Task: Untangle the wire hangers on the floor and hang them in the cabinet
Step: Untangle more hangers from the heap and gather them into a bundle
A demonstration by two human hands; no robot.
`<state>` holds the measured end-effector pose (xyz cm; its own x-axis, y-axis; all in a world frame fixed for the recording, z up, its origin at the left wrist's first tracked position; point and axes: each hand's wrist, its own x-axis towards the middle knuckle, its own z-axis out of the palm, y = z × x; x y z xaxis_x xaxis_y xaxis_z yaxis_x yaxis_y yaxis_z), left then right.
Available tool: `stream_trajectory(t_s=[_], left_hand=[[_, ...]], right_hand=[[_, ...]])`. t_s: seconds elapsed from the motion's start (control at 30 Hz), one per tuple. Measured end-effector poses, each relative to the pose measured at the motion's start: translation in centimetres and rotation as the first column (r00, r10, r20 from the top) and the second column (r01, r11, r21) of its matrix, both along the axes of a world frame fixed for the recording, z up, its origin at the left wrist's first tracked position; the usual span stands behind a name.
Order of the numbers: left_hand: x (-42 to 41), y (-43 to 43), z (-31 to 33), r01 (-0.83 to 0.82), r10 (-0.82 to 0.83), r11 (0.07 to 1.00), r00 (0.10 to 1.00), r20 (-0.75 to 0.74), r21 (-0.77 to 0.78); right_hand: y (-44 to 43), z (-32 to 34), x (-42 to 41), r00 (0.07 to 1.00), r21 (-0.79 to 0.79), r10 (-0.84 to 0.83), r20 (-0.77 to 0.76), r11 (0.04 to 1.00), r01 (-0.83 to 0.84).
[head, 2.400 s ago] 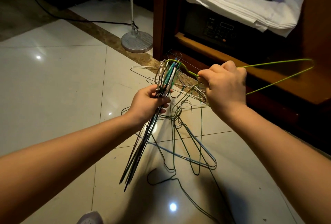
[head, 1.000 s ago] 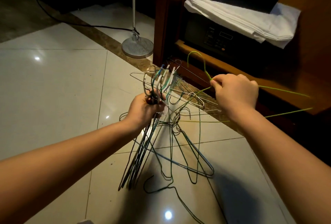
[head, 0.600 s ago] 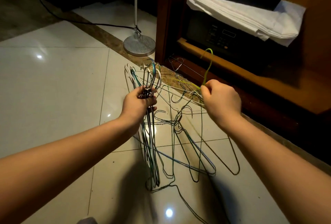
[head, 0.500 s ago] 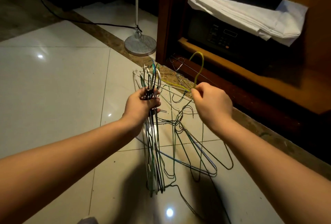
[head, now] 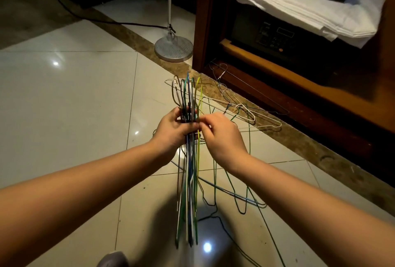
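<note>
Fingers (head: 181, 117) of my left hand (head: 171, 132) are curled tight round the necks of the sorted bundle (head: 189, 192). Hooks stand up above the fist and the bodies hang straight down toward the floor (head: 64, 100). The right hand (head: 221, 138) pinches 1 more, the yellow-green hanger (head: 199, 96), at its neck. Thumb & forefinger are closed on the wire, touching the left fingertips. Its hook already stands just beside the others and its body hangs alongside theirs.

Step in hand, as I read it: merging this 1 into the bundle. To do it well:
- turn its hook the same way as the rest, else they re-snag at the rail
- ease the left thumb only enough to slip the neck in, w/o letting the stack fan out
- keep the right pinch on until the left has re-clamped
- look down the body first. I can't tell whether its low end is clear of the wires behind it.

The loose tangle (head: 243, 115) lies on the tiles btwn the 2 hands and the cabinet (head: 205, 21), so plenty is left. No rail is in view, so I can't tell if any hang yet.
</note>
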<state>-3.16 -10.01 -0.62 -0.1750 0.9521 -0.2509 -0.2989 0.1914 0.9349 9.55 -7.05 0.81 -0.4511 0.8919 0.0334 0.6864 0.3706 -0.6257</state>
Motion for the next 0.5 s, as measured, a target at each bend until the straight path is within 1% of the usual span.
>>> stream_trajectory(t_s=[0.03,0.1,0.13,0.2,0.27,0.33,0.4,0.5], left_hand=[[-0.3,-0.1,-0.2,0.019,-0.019,1.0,1.0,0.0,-0.008],[-0.9,-0.2,-0.4,0.041,-0.043,0.998,0.998,-0.046,-0.043],[-1.2,-0.3,-0.5,0.042,-0.046,0.997,0.997,-0.065,-0.061],[-1.7,-0.5,-0.7,0.034,-0.041,0.996,0.996,-0.082,-0.082],[-2.4,-0.8,-0.8,0.024,-0.032,0.996,0.995,-0.096,-0.084],[-3.4,-1.0,-0.8,0.005,-0.013,0.996,0.995,-0.095,-0.084],[-4.4,-1.3,-0.7,-0.005,-0.002,0.996,0.996,-0.085,-0.087],[-6.0,-1.8,-1.1,-0.011,0.0,0.996,0.993,-0.118,-0.093]], right_hand=[[-0.1,-0.1,0.0,0.995,0.053,0.046,0.086,0.997,-0.051],[-0.1,-0.1,0.0,0.959,0.186,0.114,0.258,0.969,-0.165],[0.0,0.0,-0.1,0.945,0.242,0.128,0.302,0.948,-0.206],[0.4,-0.1,-0.3,0.936,0.289,0.137,0.323,0.928,-0.235],[0.9,-0.9,-0.5,0.938,0.254,0.135,0.318,0.942,-0.222],[1.7,-2.3,-0.2,0.935,0.161,0.116,0.337,0.971,-0.178],[2.6,-4.1,0.8,0.91,0.062,0.084,0.407,0.991,-0.119],[3.7,-7.1,2.1,0.843,-0.025,0.072,0.533,0.997,-0.069]])
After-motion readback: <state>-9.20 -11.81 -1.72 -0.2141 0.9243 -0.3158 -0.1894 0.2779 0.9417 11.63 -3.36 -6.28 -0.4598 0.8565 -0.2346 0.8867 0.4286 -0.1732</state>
